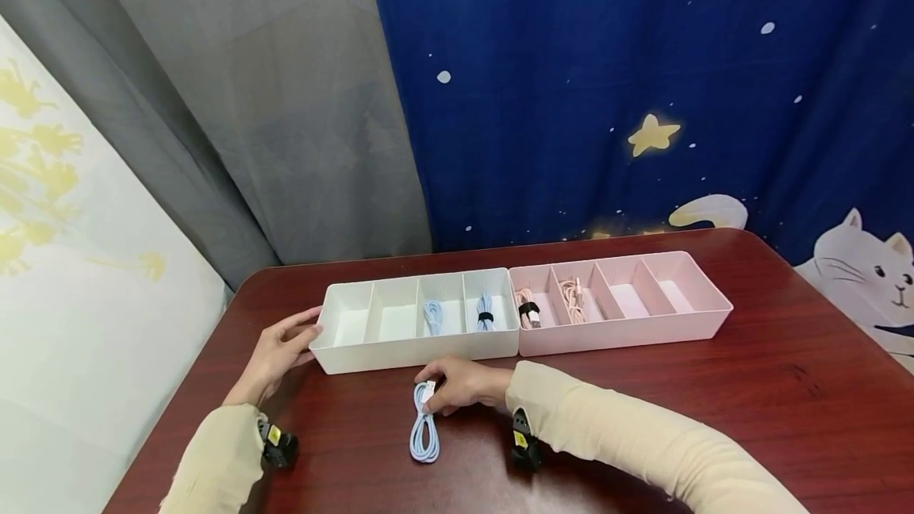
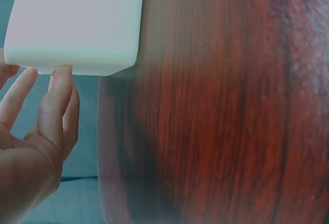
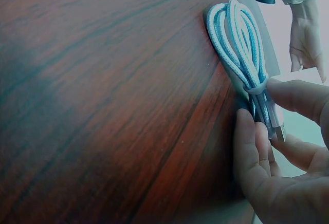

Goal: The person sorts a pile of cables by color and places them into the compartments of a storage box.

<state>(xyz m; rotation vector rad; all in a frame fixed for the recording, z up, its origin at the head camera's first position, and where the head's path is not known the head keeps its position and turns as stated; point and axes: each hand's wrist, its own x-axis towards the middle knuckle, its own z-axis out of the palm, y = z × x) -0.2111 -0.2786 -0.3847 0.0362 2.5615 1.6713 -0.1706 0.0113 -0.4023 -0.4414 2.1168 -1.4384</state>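
Observation:
My right hand (image 1: 466,384) pinches a coiled light-blue USB cable (image 1: 424,441) near its plug end, in front of the white divided box. In the right wrist view the braided loops (image 3: 237,44) are bundled by a pale tie, and a metal plug shows by the thumb. At the box's left end, my left hand (image 1: 277,353) touches the white divided box (image 1: 421,354) with its fingertips. The left wrist view shows these fingers (image 2: 51,113) fairly straight against the end wall. Inside the box's two right compartments lie light-blue cables (image 1: 433,317), the rightmost with a black strap.
A pink divided box (image 1: 628,335) adjoins the white one on the right. Its two left compartments hold pink cables (image 1: 574,301). Both boxes stand on a dark red wooden table (image 1: 343,435), with grey and blue curtains (image 1: 571,101) behind.

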